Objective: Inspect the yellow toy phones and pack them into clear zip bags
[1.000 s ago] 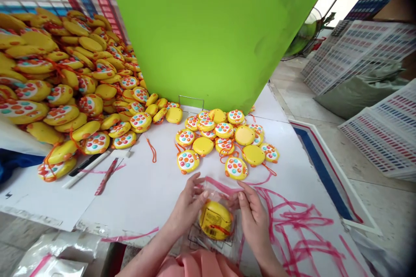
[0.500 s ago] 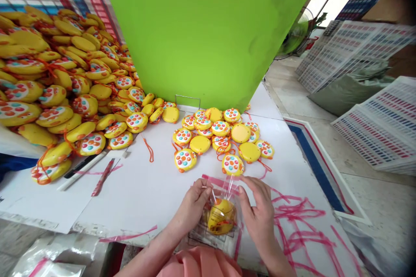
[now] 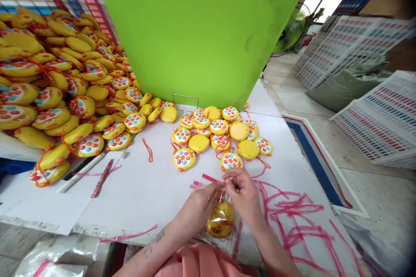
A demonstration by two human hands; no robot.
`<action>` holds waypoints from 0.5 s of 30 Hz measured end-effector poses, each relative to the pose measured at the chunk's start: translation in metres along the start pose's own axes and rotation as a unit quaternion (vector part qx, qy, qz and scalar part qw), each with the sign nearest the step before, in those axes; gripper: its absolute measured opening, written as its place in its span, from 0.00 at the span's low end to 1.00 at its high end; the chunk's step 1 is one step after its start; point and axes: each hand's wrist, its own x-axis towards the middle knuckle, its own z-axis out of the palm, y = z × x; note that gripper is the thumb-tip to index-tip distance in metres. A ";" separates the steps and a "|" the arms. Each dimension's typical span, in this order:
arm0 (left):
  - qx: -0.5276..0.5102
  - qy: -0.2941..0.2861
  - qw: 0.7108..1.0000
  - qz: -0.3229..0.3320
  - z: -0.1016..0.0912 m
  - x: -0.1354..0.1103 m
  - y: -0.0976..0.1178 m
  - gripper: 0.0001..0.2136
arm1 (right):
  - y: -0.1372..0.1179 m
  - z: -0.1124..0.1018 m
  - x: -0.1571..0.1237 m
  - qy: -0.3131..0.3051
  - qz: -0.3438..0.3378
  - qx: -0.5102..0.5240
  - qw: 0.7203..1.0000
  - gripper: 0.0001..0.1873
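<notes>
A clear plastic bag (image 3: 227, 201) with a yellow duck-like toy (image 3: 221, 220) inside lies at the table's front edge, close to my body. My left hand (image 3: 199, 205) is closed on the upper left of the bag's mouth. My right hand (image 3: 243, 192) pinches the top of the bag, its fingertips meeting those of the left. A pink strip (image 3: 211, 178) sticks out above my left fingers. Just beyond my hands sits a yellow toy with coloured dots (image 3: 232, 161), one of a loose group of several.
A large heap of the same yellow toys (image 3: 78, 95) fills the left side. A green board (image 3: 201, 34) stands at the back. Pink strips (image 3: 299, 212) lie tangled on the right; a red cutter-like tool (image 3: 102, 178) and a white stick (image 3: 81, 173) lie left.
My right hand has moved left and closed, from spread fingers to a pinch at the bag's top. My left hand has turned and come nearer to it.
</notes>
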 end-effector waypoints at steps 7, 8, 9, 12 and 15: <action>-0.249 0.001 0.964 -0.097 -0.001 0.006 -0.042 0.14 | 0.079 -0.100 0.028 0.280 0.204 0.271 0.898 0.20; -0.280 0.000 0.954 -0.110 -0.001 0.007 -0.047 0.15 | 0.087 -0.113 0.026 0.299 0.208 0.273 0.890 0.21; -0.302 0.002 0.945 -0.122 -0.001 0.009 -0.051 0.16 | 0.094 -0.123 0.024 0.313 0.212 0.275 0.884 0.22; -0.336 0.010 0.929 -0.157 -0.002 0.011 -0.055 0.20 | 0.101 -0.141 0.017 0.335 0.221 0.277 0.873 0.22; -0.360 0.014 0.915 -0.182 -0.002 0.012 -0.054 0.22 | 0.095 -0.146 0.018 0.374 0.190 0.273 0.866 0.24</action>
